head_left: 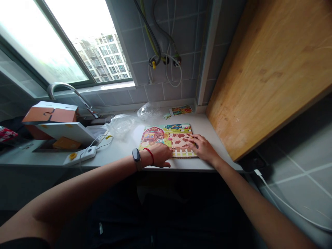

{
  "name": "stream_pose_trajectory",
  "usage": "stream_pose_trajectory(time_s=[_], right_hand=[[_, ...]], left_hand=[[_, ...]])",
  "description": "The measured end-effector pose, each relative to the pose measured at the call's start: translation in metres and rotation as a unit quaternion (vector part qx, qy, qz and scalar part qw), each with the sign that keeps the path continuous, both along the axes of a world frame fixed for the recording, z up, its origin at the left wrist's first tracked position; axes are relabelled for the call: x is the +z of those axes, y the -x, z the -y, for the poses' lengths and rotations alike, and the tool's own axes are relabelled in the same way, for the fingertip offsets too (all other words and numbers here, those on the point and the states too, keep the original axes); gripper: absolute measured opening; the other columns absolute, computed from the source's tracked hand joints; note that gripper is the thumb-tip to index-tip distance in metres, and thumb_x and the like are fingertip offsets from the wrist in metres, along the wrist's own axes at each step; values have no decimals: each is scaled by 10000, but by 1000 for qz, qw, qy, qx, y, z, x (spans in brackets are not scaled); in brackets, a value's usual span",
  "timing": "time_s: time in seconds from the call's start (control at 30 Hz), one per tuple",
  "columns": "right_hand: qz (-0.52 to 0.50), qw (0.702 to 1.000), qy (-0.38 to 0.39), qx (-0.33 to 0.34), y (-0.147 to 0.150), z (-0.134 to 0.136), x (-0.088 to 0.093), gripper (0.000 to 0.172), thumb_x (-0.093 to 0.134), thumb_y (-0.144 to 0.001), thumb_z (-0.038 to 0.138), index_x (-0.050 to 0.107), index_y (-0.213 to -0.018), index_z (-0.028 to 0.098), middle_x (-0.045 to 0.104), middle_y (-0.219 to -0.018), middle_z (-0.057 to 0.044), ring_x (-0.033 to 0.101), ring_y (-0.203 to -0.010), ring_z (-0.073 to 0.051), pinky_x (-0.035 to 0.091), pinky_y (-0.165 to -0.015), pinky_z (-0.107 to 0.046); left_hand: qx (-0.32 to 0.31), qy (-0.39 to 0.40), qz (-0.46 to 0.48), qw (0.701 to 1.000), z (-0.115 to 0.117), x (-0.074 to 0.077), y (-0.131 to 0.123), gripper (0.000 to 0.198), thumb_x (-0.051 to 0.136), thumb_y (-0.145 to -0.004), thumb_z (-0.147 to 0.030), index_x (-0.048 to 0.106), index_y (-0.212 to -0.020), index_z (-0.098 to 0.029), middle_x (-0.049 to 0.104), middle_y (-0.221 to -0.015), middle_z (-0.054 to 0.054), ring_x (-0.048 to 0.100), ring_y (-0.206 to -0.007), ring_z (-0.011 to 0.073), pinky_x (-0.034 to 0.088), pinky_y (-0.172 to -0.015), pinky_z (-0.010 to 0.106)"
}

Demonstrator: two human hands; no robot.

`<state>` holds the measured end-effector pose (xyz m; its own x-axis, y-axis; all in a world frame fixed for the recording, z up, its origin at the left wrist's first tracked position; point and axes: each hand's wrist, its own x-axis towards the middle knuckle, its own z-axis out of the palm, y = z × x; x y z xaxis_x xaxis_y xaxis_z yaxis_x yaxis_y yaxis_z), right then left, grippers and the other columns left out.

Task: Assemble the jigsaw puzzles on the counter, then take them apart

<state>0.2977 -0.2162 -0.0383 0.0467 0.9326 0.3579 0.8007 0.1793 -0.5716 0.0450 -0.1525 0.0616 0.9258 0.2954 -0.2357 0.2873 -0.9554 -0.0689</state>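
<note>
Jigsaw puzzle, barn-and-cow picture: flat on the pale surface, near its front edge. Directions taken from the puzzle's middle, wall at 12 o'clock.

Progress, judged: mostly assembled. Barn, cow and fence read as nearly whole; a dark blue patch just past 12 o'clock looks like uncovered backing. Loose pieces lie beyond the far edge at 12, beside a picture card towards 1. Parts under the hands cannot be checked.

Left hand: at 7 o'clock, over the near edge; fingertips hidden, grip cannot be told.

Right hand: at 4 o'clock, fingers bent over the right edge; whether the grip holds a piece cannot be told.

Limits: front edge close at 6; wooden panel from 1 to 3, a strip of surface between; plastic bags at 10; power strip towards 9. Easiest movement, judged: upward.
</note>
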Motion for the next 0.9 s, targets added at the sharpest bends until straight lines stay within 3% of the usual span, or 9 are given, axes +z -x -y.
stream_pose_trajectory(time_s=[0.13, 0.27, 0.37, 0.47, 0.6, 0.9], right_hand=[[0, 1000, -2, 0, 0, 0, 0, 312, 578, -968, 408, 769, -1161, 253, 662, -1315, -106, 629, -1217, -283, 501, -1093, -463], [2, 1000, -1, 7, -1, 0, 1, 322, 565, -977, 416, 772, -1151, 241, 661, -1323, -111, 628, -1226, -281, 500, -1096, -459], [3, 1000, 1, 8, -2, 0, 1, 341, 560, -979, 417, 765, -1176, 228, 651, -1341, -120, 622, -1239, -284, 492, -1108, -464], [3, 1000, 4, 7, -2, 1, 1, 342, 566, -974, 427, 762, -1182, 240, 644, -1355, -119, 617, -1253, -289, 492, -1114, -473], [-2, 1000, 7, 9, -3, 2, 2, 349, 558, -980, 443, 756, -1188, 244, 638, -1360, -120, 615, -1262, -292, 481, -1131, -495], [4, 999, 52, -10, -2, 7, 7, 353, 582, -979, 476, 743, -1222, 276, 618, -1410, -112, 592, -1312, -311, 488, -1139, -519]], left_hand=[[-14, -62, -82, 995, 23, 4, -17, 285, 744, -838, -389, 796, -926, -122, 770, -933, 191, 731, -834, 328, 533, -707, 408], [-31, -102, -72, 992, 41, -4, -21, 301, 741, -846, -409, 802, -873, -116, 755, -916, 214, 712, -902, 348, 504, -789, 449], [-9, -108, -32, 994, 39, -10, -16, 403, 686, -898, -516, 791, -865, -129, 753, -893, 190, 705, -888, 341, 488, -781, 447], [1, -120, 57, 991, 19, -12, -3, 375, 621, -962, -492, 766, -887, -154, 749, -881, 145, 694, -877, 311, 477, -773, 432], [-13, -130, 139, 982, -26, -19, 24, 346, 525, -1026, -410, 735, -879, -178, 734, -855, 105, 679, -843, 272, 479, -737, 404], [15, -69, 291, 954, -124, -50, 72, 280, 506, -1010, -253, 719, -835, -204, 733, -838, 62, 656, -828, 198, 495, -728, 306]])
